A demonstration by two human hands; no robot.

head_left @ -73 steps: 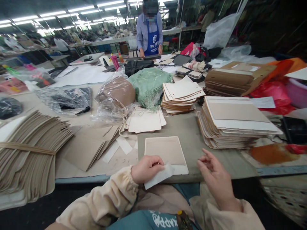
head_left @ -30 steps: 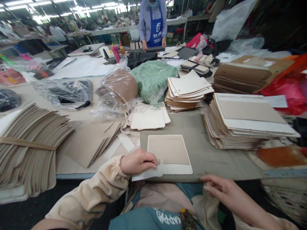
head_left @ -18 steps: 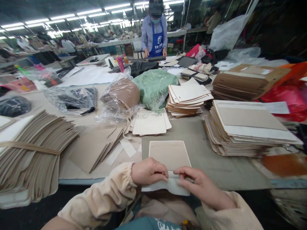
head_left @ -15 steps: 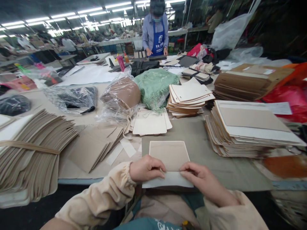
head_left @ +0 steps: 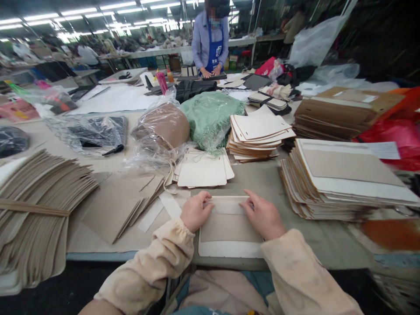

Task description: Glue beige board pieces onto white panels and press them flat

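A flat panel (head_left: 231,229), beige in the middle with white borders, lies on the table in front of me. Along its far edge runs a thin white strip (head_left: 228,205), with a hand at either end. My left hand (head_left: 196,211) pinches the left end between thumb and fingers. At the opposite end, my right hand (head_left: 264,217) has its thumb and fingertips closed on the strip; the index finger points away from me. Fingers partly hide the panel's far corners.
Similar panels are stacked at right (head_left: 344,188), and a banded bundle (head_left: 36,205) stands at left. Cream pieces (head_left: 201,170), loose beige boards (head_left: 121,205), a plastic-wrapped brown item (head_left: 162,127) and green cloth (head_left: 211,116) lie beyond. A co-worker (head_left: 211,43) stands across the table.
Both hands have moved from the panel's near fold to its far edge, away from me. The near white border now lies flat, and a white strip shows at the far edge.
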